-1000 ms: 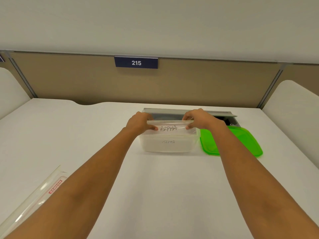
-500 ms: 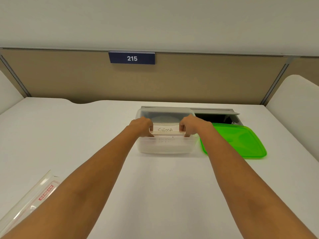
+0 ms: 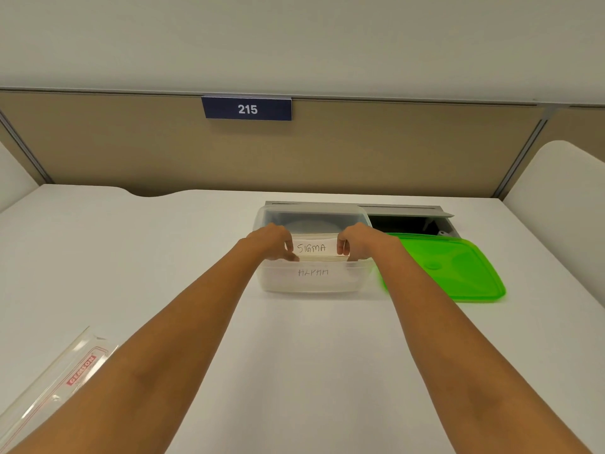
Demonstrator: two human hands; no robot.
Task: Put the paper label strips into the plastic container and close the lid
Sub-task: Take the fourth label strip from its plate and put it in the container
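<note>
A clear plastic container (image 3: 278, 283) stands open on the white desk, far centre. Above its near rim, a white paper strip marked SIGMA (image 3: 314, 248) is held by both ends: my left hand (image 3: 273, 242) pinches the left end and my right hand (image 3: 357, 240) pinches the right end. Through the container's front wall another strip (image 3: 312, 272) with handwriting shows inside. The green lid (image 3: 458, 267) lies flat on the desk, touching the container's right side.
A grey cable hatch (image 3: 409, 209) lies open behind the container and lid. A clear plastic sleeve with red print (image 3: 55, 381) rests at the near left. A beige partition with a 215 sign (image 3: 247, 109) backs the white desk (image 3: 163, 257).
One second ago my hands held the ALPHA strip over the container. That strip now lies inside, and both hands hold the SIGMA strip instead.
</note>
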